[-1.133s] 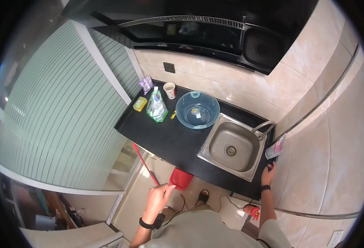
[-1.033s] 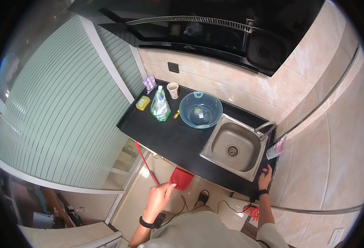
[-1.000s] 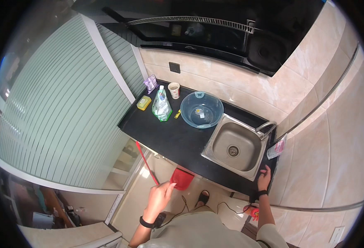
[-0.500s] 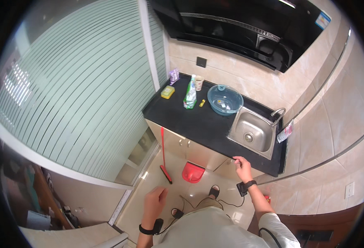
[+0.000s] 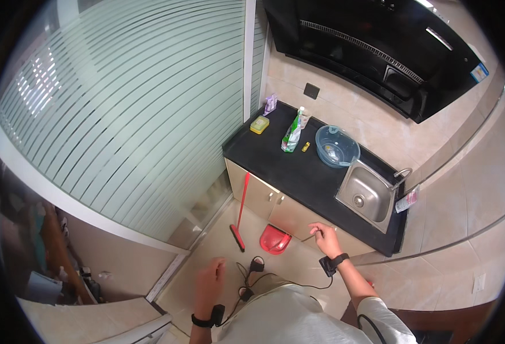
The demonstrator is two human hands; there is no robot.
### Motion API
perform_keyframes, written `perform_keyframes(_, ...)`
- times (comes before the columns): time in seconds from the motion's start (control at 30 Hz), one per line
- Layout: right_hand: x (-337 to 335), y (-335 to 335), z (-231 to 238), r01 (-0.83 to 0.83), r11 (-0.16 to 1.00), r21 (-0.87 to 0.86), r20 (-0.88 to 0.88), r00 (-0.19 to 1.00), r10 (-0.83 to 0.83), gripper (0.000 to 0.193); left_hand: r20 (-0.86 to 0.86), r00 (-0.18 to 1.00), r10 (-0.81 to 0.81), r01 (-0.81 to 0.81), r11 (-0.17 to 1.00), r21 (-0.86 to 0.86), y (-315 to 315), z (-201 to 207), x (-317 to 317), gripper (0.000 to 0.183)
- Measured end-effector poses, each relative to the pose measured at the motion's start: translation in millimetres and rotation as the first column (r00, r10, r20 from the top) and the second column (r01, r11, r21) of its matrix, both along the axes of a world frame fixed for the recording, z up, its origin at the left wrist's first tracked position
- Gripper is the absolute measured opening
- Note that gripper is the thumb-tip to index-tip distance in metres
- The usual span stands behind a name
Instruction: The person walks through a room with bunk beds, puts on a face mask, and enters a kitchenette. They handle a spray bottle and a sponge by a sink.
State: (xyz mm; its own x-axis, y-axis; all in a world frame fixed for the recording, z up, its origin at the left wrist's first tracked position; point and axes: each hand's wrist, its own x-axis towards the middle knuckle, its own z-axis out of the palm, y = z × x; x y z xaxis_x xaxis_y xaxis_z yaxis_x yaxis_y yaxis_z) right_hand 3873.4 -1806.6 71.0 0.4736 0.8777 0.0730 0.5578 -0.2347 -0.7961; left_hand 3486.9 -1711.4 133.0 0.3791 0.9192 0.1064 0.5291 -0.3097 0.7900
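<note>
The broom (image 5: 237, 237), red, with its head on the floor and its handle seeming to lean on the cabinet (image 5: 251, 192), lies just to the right of your left hand (image 5: 209, 281) in view. That hand is blurred, so how far its fingers are curled you can't tell; nothing shows in it. A second ago it hid the broom's head, which is now uncovered. Next comes the red dustpan (image 5: 274, 239), flat on the floor near the broom but apart from it. Further right, your right hand (image 5: 325, 238) hangs in front of the cabinet, fingers loosely bent, half open and holding nothing; it has come away from the corner of the tabletop (image 5: 298, 176) beside the sink (image 5: 367, 192). By the look of it, both hands are free and neither floor tool is gripped.
</note>
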Motion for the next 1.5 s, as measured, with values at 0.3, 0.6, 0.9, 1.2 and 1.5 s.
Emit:
perform_keyframes(0.3, 31.9, 59.3, -21.4, 0.008, 0.998, 0.066, -0.154, 0.988, 0.002, 0.030, -0.029, 0.993, -0.115, 0.117, 0.990, 0.074, 83.3, 9.3, 59.3, 0.012)
perform_keyframes(0.6, 71.3, 73.0, -33.9, 0.033, 0.999, -0.001, -0.144, 0.989, -0.032, 0.034, -0.166, 0.950, -0.264, 0.275, 0.960, 0.047, 135.5, 26.9, 126.9, 0.016)
perform_keyframes(0.9, 89.4, 46.7, -44.4, 0.186, 0.982, -0.020, -0.190, 0.964, -0.187, 0.034, -0.091, 0.885, -0.457, 0.465, 0.876, 0.127, 165.7, 24.4, 170.6, 0.019)
perform_keyframes(1.2, 86.1, 38.1, -34.5, 0.279, 0.960, -0.010, -0.165, 0.947, -0.277, 0.032, -0.025, 0.849, -0.527, 0.525, 0.839, 0.143, 185.6, 23.6, 178.0, 0.016)
perform_keyframes(1.5, 73.7, 34.5, -35.8, 0.319, 0.948, -0.016, -0.164, 0.934, -0.317, 0.029, -0.031, 0.852, -0.523, 0.523, 0.845, 0.111, 197.1, 18.5, 169.5, 0.013)
